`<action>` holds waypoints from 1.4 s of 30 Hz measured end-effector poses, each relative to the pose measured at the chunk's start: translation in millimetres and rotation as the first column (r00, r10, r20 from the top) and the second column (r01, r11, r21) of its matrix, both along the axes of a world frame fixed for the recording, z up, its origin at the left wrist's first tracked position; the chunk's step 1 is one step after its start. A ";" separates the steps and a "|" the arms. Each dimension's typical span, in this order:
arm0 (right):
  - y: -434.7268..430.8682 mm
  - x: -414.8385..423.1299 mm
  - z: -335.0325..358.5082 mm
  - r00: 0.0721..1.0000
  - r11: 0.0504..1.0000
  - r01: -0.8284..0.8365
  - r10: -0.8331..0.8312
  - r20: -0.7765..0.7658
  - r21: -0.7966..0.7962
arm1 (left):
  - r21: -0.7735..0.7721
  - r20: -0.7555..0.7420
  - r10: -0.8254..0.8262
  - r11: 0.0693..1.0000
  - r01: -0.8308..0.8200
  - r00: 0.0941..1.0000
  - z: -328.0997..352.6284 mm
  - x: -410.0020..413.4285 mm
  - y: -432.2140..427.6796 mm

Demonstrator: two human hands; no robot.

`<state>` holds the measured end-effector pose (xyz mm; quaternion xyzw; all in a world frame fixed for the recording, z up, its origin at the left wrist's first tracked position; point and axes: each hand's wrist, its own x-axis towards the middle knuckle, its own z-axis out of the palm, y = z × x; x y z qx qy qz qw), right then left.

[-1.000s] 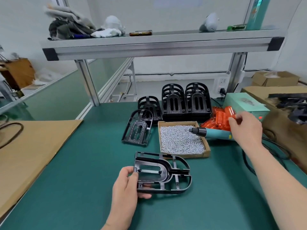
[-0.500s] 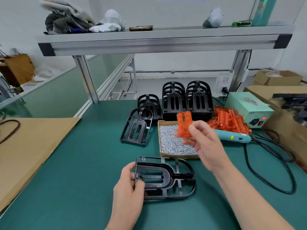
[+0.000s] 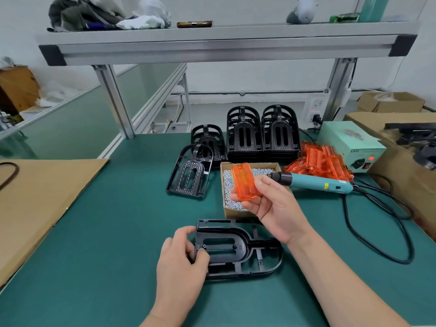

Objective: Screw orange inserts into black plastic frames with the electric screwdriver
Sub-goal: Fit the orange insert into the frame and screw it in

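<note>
Head view: insert held clear above frame

Black frame lies flat on the green mat. Left hand grips its left end with curled fingers, hiding that end. Right hand pinches orange insert over the screw box, hiding the box's near corner. Bare mat to the left, up to cardboard sheet. Electric screwdriver lies to the right of the box.

Right hand left screwdriver, picked orange insert, brought it toward frame

Head-worn camera looks forward and down, close over the bench
</note>
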<state>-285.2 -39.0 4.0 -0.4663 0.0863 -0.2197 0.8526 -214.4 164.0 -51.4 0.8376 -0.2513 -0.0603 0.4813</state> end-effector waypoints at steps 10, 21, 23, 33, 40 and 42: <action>0.3 0.9 -1.1 0.999 0.997 -0.038 0.037 0.008 0.065 | 0.089 0.164 -0.020 0.996 0.006 0.986 -4.2 4.1 -1.6; 0.8 -1.8 1.9 0.998 0.995 -0.057 0.059 -0.019 0.084 | 0.009 0.136 -0.042 0.999 0.041 0.990 -5.1 4.4 0.2; 1.0 -1.5 1.1 0.998 0.996 -0.056 0.058 -0.028 0.062 | -0.004 0.146 -0.047 0.999 0.048 0.988 -5.6 4.5 0.6; 1.2 -5.0 -2.5 0.993 0.956 -0.073 0.044 -0.108 -0.285 | -0.252 0.018 -0.075 0.965 0.077 0.997 -4.7 13.4 -8.8; 8.1 -6.3 -15.5 0.955 0.529 -0.043 -0.226 -0.189 -0.848 | -0.421 -0.051 -0.188 0.895 0.149 0.981 -2.8 20.3 -12.3; 11.4 -7.3 -17.8 0.954 0.453 -0.057 -0.238 -0.182 -0.890 | -0.416 -0.034 -0.201 0.894 0.169 0.979 -4.0 20.7 -11.9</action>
